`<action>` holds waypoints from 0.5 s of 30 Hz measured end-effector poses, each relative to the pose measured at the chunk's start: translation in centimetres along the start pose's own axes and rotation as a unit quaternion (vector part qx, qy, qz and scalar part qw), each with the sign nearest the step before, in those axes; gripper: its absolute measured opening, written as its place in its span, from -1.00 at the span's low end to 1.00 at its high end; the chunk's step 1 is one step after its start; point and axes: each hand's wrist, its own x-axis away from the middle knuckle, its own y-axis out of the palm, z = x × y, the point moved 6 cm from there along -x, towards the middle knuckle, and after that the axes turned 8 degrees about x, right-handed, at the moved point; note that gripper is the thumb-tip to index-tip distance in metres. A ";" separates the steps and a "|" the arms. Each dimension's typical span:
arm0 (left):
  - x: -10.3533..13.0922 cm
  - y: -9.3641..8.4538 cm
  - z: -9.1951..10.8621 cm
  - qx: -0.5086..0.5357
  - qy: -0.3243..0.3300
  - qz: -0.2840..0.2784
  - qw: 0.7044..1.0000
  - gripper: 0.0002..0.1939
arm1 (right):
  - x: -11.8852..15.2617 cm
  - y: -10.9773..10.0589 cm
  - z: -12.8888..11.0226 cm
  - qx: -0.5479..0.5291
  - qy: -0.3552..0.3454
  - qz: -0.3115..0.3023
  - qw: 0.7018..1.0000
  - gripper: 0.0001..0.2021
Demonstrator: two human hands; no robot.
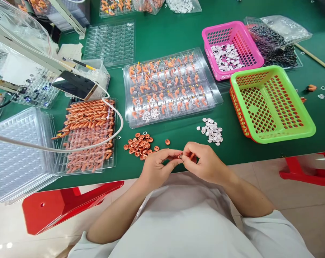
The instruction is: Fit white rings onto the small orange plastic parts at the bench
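At the table's near edge my left hand (161,165) and my right hand (201,161) meet, fingertips pinched around a small copper-coloured part (180,156). Its shape is mostly hidden by the fingers. Just left of my left hand lies a pile of round copper-coloured caps (141,145), with a few loose ones beside it. A small heap of white discs (212,131) is beyond my right hand. Farther forward, a clear plastic tray (216,95) holds rows of orange curved parts and some white rings.
A pink basket (218,73) with white discs and a green basket (299,132) stand at the right. At the left are a tray of copper-coloured parts (89,122), stacked clear trays (17,150), a phone (73,85) and a white cable (71,148). Red stools (46,211) stand below.
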 end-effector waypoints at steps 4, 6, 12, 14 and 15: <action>0.2 -0.2 -0.2 0.016 0.006 0.020 1.000 -0.87 | 0.1 -0.2 -0.1 -0.002 -0.005 -0.003 1.000 -0.88; 0.4 -0.3 -0.4 0.034 0.004 0.032 0.999 -0.86 | 0.1 -0.4 0.1 -0.011 0.010 0.001 1.000 -0.90; 0.8 -0.3 -0.8 0.101 -0.012 0.036 0.994 -0.86 | 0.3 -0.6 -0.4 -0.034 0.003 0.022 0.999 -0.90; 0.8 -0.3 -0.7 0.109 -0.005 0.032 0.993 -0.85 | 0.4 -0.5 -0.7 -0.029 -0.009 0.030 0.999 -0.89; 0.9 -0.3 -0.7 0.115 -0.003 0.029 0.993 -0.85 | 0.5 -0.5 -0.9 -0.028 -0.013 0.035 0.999 -0.88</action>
